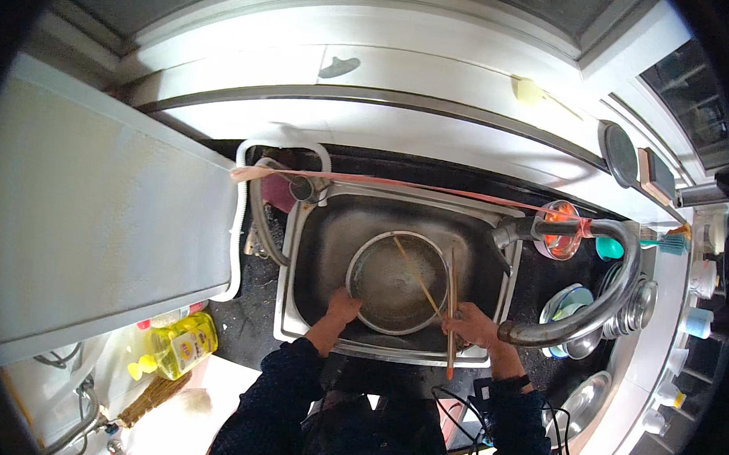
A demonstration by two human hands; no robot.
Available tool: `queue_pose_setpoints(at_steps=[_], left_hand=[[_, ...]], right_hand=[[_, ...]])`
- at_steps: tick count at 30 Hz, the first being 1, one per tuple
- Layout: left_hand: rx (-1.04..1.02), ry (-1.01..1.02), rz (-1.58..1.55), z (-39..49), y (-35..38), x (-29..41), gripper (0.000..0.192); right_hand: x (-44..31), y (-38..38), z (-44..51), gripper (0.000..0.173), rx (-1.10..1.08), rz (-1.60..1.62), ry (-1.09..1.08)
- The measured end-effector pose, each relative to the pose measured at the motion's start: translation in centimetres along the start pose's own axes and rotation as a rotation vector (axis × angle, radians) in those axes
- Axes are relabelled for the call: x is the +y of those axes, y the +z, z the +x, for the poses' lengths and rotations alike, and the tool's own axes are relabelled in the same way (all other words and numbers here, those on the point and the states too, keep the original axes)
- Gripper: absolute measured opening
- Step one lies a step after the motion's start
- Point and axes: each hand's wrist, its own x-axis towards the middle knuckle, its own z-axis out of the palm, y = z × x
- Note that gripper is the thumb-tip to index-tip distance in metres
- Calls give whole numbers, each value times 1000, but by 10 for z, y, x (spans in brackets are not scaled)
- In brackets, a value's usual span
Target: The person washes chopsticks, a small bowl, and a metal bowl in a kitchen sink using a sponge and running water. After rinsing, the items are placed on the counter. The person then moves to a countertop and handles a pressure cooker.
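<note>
A round metal basin [398,283] with cloudy liquid in it sits in the stainless steel sink [321,225]. My left hand [342,305] is closed at the basin's left rim. My right hand [472,324] is at the lower right rim, its fingers wrapped around a few long wooden chopsticks [454,281]. One chopstick [417,269] slants across the basin, its tip near the far rim. The others stand nearly in line with my view, just outside the right rim. Whether my right hand also touches the basin is hidden.
A faucet [301,189] stands at the sink's back left. A thick curved metal pipe [624,284] arches over the right counter, tied to a pink band [404,183]. Bowls [567,306] and a metal basin [581,402] lie at right. Dish soap [185,345] and black cables [472,418] are nearby.
</note>
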Motion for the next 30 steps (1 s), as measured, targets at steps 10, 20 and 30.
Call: queue_pose_setpoints(at_steps=[10,20,30], left_hand=[[224,846,912,-54,-70,92,25],[-73,268,540,-63,-75,23,22],[-282,191,104,-20,35,13,45]], right_hand=[[-12,34,29,26,-316,135,-75],[-13,50,82,27,-116,457,230],[16,84,134,40,213,451,225]])
